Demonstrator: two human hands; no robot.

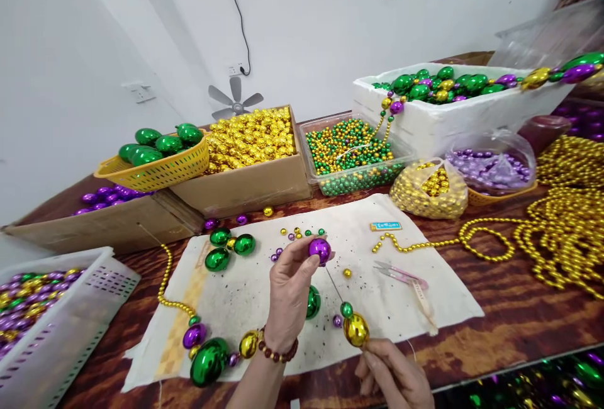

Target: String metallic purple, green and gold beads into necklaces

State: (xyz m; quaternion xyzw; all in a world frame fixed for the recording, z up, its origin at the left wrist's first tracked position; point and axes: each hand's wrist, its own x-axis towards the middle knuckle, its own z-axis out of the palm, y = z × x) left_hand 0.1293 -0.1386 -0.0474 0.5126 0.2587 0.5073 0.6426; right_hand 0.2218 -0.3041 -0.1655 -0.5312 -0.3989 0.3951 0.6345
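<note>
My left hand (291,289) pinches a shiny purple bead (319,250) above the white cloth. A thin needle (334,284) runs from that bead down to a small green bead (346,309) and a large gold bead (355,330). The fingers of my right hand (394,371) are closed at the lower end of the gold bead; what lies between the fingertips is hidden. Behind my left wrist, a large green bead (313,302) rests on the cloth. To the left lies a strung garland with a big green bead (209,362), a purple bead (194,335) and small gold beads.
Pink-handled thread snips (402,274) and a blue packet (385,226) lie on the cloth (453,299). Behind stand a carton of gold beads (255,189), a clear tub (358,177) and a white foam box (427,126). Gold bead strings (561,233) pile up at right; a white basket (89,308) stands left.
</note>
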